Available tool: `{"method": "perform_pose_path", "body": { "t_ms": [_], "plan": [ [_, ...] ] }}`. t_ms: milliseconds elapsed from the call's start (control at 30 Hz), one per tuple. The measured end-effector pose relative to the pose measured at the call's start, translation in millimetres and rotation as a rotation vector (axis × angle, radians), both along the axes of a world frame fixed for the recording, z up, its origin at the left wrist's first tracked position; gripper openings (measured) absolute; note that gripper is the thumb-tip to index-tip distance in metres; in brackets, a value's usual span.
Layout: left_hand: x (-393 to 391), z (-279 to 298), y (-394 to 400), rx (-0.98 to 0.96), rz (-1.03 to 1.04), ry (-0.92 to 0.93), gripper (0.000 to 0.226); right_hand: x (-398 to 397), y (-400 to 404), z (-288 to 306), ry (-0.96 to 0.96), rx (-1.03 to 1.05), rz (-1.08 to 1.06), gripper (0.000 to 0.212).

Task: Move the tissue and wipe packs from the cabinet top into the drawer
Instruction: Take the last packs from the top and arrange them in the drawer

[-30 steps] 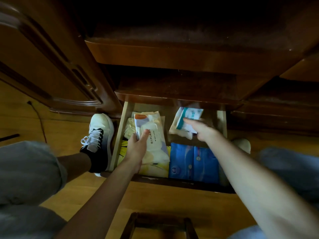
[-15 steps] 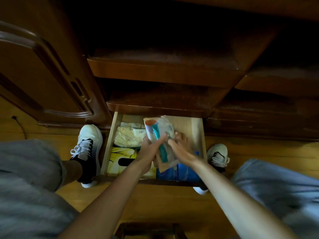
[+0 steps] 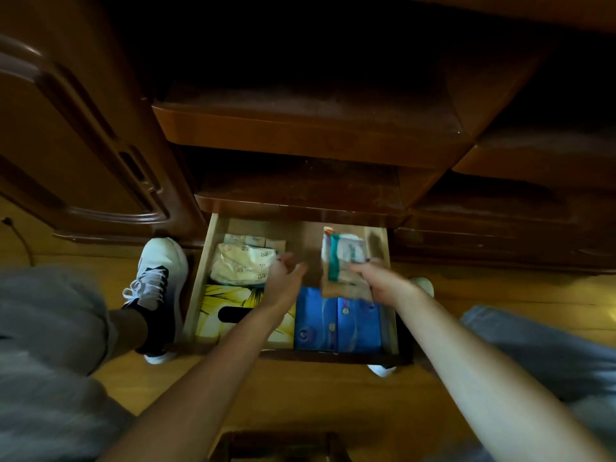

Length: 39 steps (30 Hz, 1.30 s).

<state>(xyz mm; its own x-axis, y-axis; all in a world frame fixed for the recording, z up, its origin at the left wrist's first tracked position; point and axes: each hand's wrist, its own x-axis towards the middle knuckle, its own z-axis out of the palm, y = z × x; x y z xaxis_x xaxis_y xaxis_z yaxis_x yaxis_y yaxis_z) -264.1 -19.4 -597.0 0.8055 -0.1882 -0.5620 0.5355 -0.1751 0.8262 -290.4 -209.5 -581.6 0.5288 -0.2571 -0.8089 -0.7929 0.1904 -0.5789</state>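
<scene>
Head view: we now have both packs [image 3: 345, 261] stacked in our right hand [image 3: 383, 278], pinched upright over the drawer's [image 3: 203, 278] back right; half a second ago both hands shared them. Our left hand [image 3: 283, 278] has let go, fingers loose, beside the cream pack [image 3: 241, 265]. Only setting down seems left. Wood floor [image 3: 300, 395], dim cabinet [image 3: 300, 135] above

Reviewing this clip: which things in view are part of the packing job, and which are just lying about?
Part of the job:
open wooden drawer
teal-striped wipe packs in right hand
cream tissue pack
yellow tissue box
blue tissue packs
open left hand

Lying about:
white sneaker
dark floor cable
</scene>
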Motion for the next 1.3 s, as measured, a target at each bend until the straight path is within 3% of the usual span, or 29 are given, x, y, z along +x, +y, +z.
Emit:
{"method": "perform_pose_path", "body": {
  "t_ms": [67,200,367,467,533,600,667,733,800,933,1133,1300],
  "plan": [
    [6.1,-8.0,1.3,0.046,0.026,0.001,0.04,16.0,-2.4,-16.6,0.041,-0.223,0.011,0.036],
    [13.1,-18.8,-0.2,0.079,-0.044,0.035,0.04,42.5,2.9,-47.3,0.099,-0.592,0.093,0.071],
    [11.9,-32.9,4.6,0.007,0.023,0.017,0.037,52.5,7.9,-90.2,0.147,-0.749,0.073,0.057],
    [8.6,-37.4,6.3,0.027,0.0,-0.013,0.037,52.0,17.0,-103.1,0.111,-0.856,0.012,0.061],
    [8.0,-40.0,11.3,0.181,-0.119,-0.155,0.038,51.0,25.1,-105.1,0.03,-1.171,0.281,0.07],
    [11.8,-43.2,21.0,0.554,-0.367,-0.52,0.04,55.3,25.9,-106.6,-0.092,-1.382,0.689,0.071],
    [18.3,-44.4,30.6,0.823,-0.564,-0.8,0.042,58.4,18.3,-112.6,-0.136,-1.278,1.0,0.066],
    [24.8,-44.2,38.0,0.952,-0.679,-0.834,0.041,55.7,6.7,-121.6,-0.059,-1.184,1.261,0.067],
    [26.8,-48.9,44.8,1.022,-0.742,-0.817,0.038,51.2,-4.0,-127.0,0.05,-1.208,1.344,0.07],
    [19.8,-54.1,55.2,0.983,-0.772,-0.626,0.046,45.6,-14.9,-130.3,0.029,-1.219,1.282,0.076],
    [20.6,-47.2,55.5,1.03,-0.798,-0.648,0.048,35.3,-24.1,-117.5,-0.168,-1.275,1.108,0.095],
    [21.4,-5.7,46.6,1.035,-0.726,-0.767,0.048,13.2,-11.1,-50.0,-0.427,-1.287,1.037,0.068]
  ]
}}
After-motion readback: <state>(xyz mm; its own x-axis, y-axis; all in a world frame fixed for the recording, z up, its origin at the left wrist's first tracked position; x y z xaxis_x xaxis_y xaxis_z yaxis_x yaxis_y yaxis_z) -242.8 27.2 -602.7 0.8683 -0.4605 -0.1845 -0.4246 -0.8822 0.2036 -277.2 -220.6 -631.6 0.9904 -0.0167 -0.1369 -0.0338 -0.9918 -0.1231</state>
